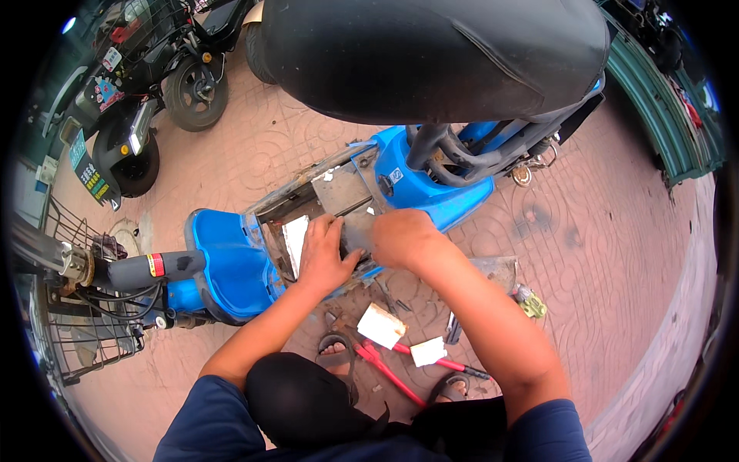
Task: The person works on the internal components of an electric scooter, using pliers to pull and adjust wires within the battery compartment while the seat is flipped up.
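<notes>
A blue electric scooter [235,262] stands across in front of me, its long footboard compartment [289,192] uncovered. My left hand [325,258] reaches into this compartment, fingers bent and thumb apart, beside a white flat piece [295,239]. My right hand [404,240] is closed at the near side of the compartment, close to the blue seat base; its fingertips are hidden. Between the hands shows a grey block-like surface [358,229], partly covered by them. A flat grey-brown panel [339,192] lies farther back in the compartment.
The black seat [439,58] overhangs the far side. By my feet lie red-handled bolt cutters [392,375], white foam pieces [381,326] and a clear and yellow-green item [531,302]. Other scooters [196,92] stand far left, and a green cargo bed [654,92] far right.
</notes>
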`<state>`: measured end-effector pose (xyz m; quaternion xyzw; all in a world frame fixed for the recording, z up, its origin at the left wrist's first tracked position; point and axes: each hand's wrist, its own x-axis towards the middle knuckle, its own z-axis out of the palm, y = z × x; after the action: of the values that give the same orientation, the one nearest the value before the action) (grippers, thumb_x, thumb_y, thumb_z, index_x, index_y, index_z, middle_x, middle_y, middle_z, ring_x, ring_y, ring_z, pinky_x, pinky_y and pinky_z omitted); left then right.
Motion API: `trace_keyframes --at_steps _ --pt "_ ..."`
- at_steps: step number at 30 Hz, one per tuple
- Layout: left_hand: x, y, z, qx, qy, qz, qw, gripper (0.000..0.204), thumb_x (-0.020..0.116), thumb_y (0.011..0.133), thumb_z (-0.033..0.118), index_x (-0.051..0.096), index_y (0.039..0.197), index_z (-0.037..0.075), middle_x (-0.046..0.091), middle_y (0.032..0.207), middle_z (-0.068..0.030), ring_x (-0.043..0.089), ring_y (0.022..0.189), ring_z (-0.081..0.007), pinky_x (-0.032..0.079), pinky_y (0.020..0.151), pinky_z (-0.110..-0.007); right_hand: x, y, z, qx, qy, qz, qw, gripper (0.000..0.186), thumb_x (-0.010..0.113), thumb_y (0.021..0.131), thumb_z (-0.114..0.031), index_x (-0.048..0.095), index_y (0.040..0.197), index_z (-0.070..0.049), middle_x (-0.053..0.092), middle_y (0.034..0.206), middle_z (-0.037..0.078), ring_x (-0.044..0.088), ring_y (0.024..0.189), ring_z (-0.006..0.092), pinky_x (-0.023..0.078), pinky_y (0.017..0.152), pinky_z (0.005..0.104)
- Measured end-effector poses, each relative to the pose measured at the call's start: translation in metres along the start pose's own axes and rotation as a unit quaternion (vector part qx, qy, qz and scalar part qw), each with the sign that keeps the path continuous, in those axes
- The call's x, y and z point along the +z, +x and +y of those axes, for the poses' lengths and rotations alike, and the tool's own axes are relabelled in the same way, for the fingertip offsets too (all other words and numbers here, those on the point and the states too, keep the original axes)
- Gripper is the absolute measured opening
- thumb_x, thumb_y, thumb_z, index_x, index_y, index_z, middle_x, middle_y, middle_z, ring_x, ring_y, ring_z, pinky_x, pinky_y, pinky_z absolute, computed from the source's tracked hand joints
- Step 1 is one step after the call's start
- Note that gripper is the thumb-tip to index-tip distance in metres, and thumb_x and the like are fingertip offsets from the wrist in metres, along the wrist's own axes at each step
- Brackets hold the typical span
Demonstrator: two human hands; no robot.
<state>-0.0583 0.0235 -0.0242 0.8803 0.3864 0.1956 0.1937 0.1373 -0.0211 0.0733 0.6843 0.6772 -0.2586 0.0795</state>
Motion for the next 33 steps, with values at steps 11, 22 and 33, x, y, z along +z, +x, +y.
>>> trace_keyframes --at_steps 11,22,33 --pt "-0.007 0.003 -0.005 0.058 0.006 -0.034 0.998 0.066 0.083 0.083 0.016 0.057 0.139 -0.006 0.052 0.147 -0.0268 0.047 0.14 -0.0465 0.041 0.117 -0.051 0.049 -0.034 -0.007 0.0 0.026 0.198 0.98 0.018 0.07 0.087 -0.023 0.081 0.083 -0.009 0.078 0.086 0.015 0.076 0.091 0.0321 0.06 0.077 0.0426" --pt "-0.006 0.013 0.015 0.049 0.078 -0.099 0.991 0.077 0.084 0.08 0.018 0.053 0.143 -0.012 0.056 0.143 -0.0287 0.051 0.135 -0.0465 0.043 0.116 -0.049 0.012 -0.031 0.021 0.021 -0.016 0.043 0.999 0.029 0.077 0.082 -0.028 0.082 0.103 -0.008 0.081 0.104 0.011 0.078 0.1 0.0271 0.062 0.08 0.0404" --pt "-0.007 0.046 0.036 0.019 0.184 -0.19 0.964 0.084 0.087 0.074 0.031 0.053 0.134 -0.017 0.055 0.126 -0.0307 0.053 0.126 -0.047 0.046 0.109 -0.049 0.014 -0.036 0.024 0.024 0.001 0.097 0.995 0.025 0.077 0.081 -0.024 0.082 0.1 -0.011 0.081 0.1 0.009 0.079 0.095 0.0257 0.062 0.074 0.0396"
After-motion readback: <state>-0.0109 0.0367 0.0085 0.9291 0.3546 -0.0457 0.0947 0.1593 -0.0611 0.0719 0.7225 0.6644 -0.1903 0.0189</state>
